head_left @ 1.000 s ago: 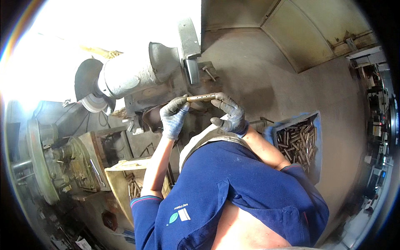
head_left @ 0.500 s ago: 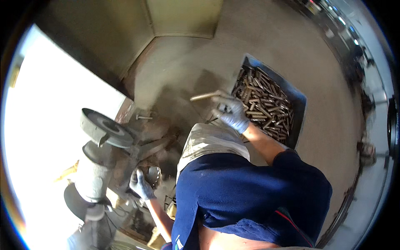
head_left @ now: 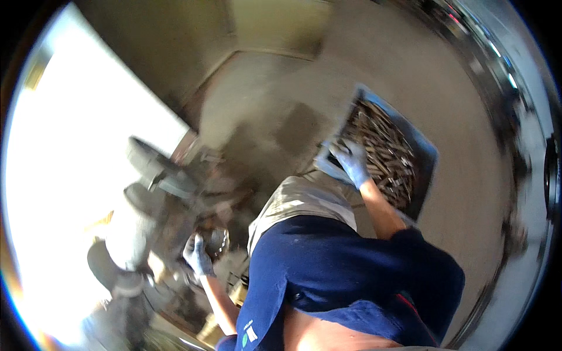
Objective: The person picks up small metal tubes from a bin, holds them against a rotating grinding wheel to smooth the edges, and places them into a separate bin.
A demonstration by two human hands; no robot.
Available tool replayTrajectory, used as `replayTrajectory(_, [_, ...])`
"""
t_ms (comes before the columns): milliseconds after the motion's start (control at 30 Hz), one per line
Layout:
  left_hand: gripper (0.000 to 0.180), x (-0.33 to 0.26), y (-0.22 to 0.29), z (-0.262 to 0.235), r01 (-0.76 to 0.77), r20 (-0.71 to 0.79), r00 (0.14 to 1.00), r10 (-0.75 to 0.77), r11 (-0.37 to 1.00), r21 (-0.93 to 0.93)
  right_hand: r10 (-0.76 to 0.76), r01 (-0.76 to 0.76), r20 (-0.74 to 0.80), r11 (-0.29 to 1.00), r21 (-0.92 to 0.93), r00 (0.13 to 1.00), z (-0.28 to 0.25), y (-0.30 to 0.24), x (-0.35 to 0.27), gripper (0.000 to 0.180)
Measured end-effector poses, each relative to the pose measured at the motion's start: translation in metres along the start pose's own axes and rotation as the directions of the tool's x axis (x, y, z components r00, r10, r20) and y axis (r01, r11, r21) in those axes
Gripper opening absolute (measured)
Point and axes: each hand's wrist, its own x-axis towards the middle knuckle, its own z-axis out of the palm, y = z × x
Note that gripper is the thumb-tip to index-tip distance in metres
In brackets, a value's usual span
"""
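Observation:
My right hand [head_left: 350,161], in a grey-blue glove, is over the near left side of a blue crate [head_left: 423,146] filled with dull metal rods [head_left: 385,153]. Its fingers look bent but are smeared by motion, and no rod shows clearly in them. On the other side, my left hand [head_left: 198,256], gloved too, is closed beside a round-edged, shiny-rimmed dark container [head_left: 219,241]. What its fingers hold, if anything, is hidden. A bench grinder [head_left: 130,234] with a large wheel [head_left: 161,169] stands just left of that hand.
A bolt-like metal piece [head_left: 212,157] lies beyond the grinder wheel. Tall panels [head_left: 275,26] rise at the far side. Clutter surrounds the foot of the grinder, and bright light washes out the left. Blurred equipment lines the right edge.
My right hand has moved right to the crate; the rod seen in it before no longer shows clearly. My left hand stays closed by the grinder. The whole view has shifted slightly and blurred.

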Motion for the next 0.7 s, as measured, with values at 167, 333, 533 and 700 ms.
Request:
replayTrajectory(167, [0.027,-0.069,0.000,-0.055,0.031,-0.319,0.946,0.065,0.957,0.287,-0.194,0.234,0.470,0.972,-0.028,0.861,0.083,-0.012,-0.037,0.027])
replayTrajectory(333, [0.020,-0.177,-0.015,-0.128,-0.176,-0.697,0.716,0.035,0.975,-0.132,-0.127,0.215,0.683,0.976,-0.044,0.719,0.108,0.012,-0.055,0.022])
replayTrajectory(533, [0.025,-0.308,-0.159,-0.197,0.051,-0.928,0.356,-0.108,0.994,-0.096,-0.094,0.249,0.860,0.968,-0.039,0.502,0.146,-0.001,-0.036,0.025])
replayTrajectory(700, [0.028,-0.282,-0.168,-0.193,0.391,-0.875,0.448,-0.184,0.920,0.007,-0.092,0.325,0.891,0.943,-0.064,0.444,0.158,-0.024,-0.047,0.025])
